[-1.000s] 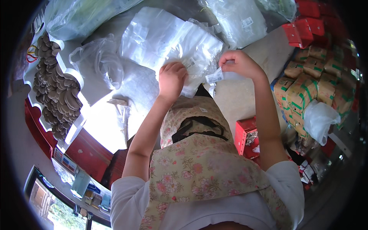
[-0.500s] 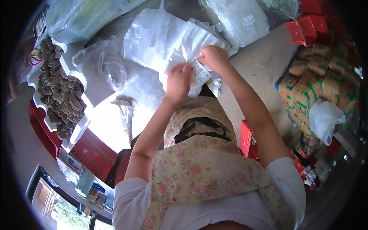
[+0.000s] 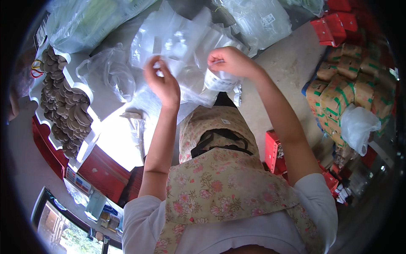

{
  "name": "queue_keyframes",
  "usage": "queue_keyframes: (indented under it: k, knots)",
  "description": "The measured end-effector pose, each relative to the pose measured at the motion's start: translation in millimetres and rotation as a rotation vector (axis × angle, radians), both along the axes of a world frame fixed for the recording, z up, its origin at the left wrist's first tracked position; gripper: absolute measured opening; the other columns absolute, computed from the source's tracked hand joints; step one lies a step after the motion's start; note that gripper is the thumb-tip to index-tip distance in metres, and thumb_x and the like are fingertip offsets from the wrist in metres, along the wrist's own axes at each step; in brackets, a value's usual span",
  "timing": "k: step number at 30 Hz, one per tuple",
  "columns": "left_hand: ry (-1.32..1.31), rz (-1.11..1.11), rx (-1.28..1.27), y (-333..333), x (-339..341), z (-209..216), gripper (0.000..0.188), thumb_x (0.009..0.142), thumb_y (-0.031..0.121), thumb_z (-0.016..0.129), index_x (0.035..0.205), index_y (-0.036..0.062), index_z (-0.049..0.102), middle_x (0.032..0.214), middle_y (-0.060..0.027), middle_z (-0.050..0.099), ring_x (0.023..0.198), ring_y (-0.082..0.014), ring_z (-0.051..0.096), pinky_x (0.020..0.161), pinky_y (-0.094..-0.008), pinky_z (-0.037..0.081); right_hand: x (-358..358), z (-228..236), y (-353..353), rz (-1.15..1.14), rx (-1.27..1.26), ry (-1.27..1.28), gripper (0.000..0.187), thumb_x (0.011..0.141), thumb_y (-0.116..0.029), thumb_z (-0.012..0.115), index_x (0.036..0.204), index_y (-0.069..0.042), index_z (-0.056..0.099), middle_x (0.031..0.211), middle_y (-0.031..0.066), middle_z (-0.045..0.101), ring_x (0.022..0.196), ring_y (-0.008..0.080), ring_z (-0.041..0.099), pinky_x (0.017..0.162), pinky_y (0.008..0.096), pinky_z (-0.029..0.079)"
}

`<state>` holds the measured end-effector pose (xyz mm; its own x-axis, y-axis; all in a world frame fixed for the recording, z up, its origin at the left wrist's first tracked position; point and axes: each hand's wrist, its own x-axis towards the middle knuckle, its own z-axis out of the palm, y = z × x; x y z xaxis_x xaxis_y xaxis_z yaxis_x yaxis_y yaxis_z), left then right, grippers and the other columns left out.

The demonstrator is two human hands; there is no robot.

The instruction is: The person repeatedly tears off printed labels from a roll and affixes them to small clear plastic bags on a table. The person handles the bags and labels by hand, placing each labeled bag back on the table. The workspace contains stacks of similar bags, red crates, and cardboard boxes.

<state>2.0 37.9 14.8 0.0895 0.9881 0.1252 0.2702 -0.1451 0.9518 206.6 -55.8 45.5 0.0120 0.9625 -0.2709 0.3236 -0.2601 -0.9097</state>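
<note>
A thin clear plastic bag [image 3: 163, 36] spreads up and away from my left hand [image 3: 164, 82], whose thumb and fingers are curled together at its near edge. Somewhat blurred, that hand is raised over the table. To its right, my right hand [image 3: 230, 61] is closed in a pinch on the plastic of a stack of clear bags [image 3: 218, 40]. Just below those fingers hangs a bunched part of the stack with white printed labels [image 3: 220, 81]. The exact edge between the right fingertips is hard to make out.
At left, grey mushrooms [image 3: 65, 101] fill a white foam box [image 3: 97, 122] by red crates [image 3: 101, 171]. A loose crumpled bag [image 3: 116, 76] lies beside it. Large filled bags [image 3: 258, 21] stand at the back. Taped brown parcels [image 3: 338, 89] are stacked at right.
My left hand has moved away from the right one, to the left and outward, and a bag now spreads open from it. My right hand has shifted slightly left.
</note>
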Motion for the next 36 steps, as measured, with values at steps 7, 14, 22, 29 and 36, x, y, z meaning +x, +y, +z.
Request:
queue_keyframes:
  k: [7,14,22,29,36]
  knots:
    - [0.304,-0.577,0.287,-45.2,8.2,-2.1,0.022,0.083,0.0,0.058,0.104,0.0038,0.058,0.102,-0.0139,0.063,0.099,-0.0333,0.059,0.088,-0.0408,0.043,-15.5,-41.7,-0.4,-0.186,-0.094,-0.651,0.009,0.077,-0.016,0.067,0.08,-0.008,0.063,0.075,0.01,0.066,0.073,0.0306,0.064,0.063,0.0411,0.048]
    - [0.397,-0.651,0.285,-55.3,9.6,-19.2,0.02,0.082,0.012,0.064,0.101,0.0057,0.062,0.099,-0.0106,0.067,0.102,-0.0308,0.059,0.091,-0.044,0.041,-4.4,-35.8,-17.8,-0.158,-0.06,-0.446,0.01,0.077,-0.014,0.069,0.08,-0.005,0.063,0.073,0.0081,0.067,0.068,0.0225,0.064,0.061,0.0346,0.048]
    - [0.306,-0.636,-0.107,-44.3,14.3,-5.8,0.028,0.074,0.025,0.078,0.088,0.0031,0.068,0.083,-0.0107,0.068,0.075,-0.0268,0.064,0.069,-0.0354,0.049,-4.4,-47.9,-29.1,-0.31,-0.006,0.017,0.009,0.08,-0.002,0.067,0.087,0.001,0.062,0.075,0.005,0.065,0.068,0.0088,0.059,0.061,0.0262,0.047]
    - [0.444,-0.612,0.001,-42.3,19.5,-13.1,0.023,0.073,0.022,0.078,0.08,0.0041,0.067,0.073,-0.009,0.066,0.067,-0.0258,0.063,0.065,-0.037,0.048,-8.8,-45.6,-29.3,-0.278,-0.203,-0.308,0.018,0.075,-0.014,0.072,0.085,-0.001,0.064,0.079,0.0125,0.068,0.071,0.0245,0.066,0.062,0.0349,0.049]
    - [0.692,-0.395,0.266,-43.5,29.8,-16.0,0.022,0.066,0.017,0.078,0.079,0.0092,0.062,0.081,-0.0062,0.062,0.081,-0.0293,0.061,0.073,-0.0417,0.046,12.7,-10.0,-53.7,-0.167,-0.218,-0.314,0.017,0.076,-0.009,0.071,0.085,0.001,0.062,0.069,0.0058,0.06,0.068,0.0107,0.059,0.061,0.0304,0.046]
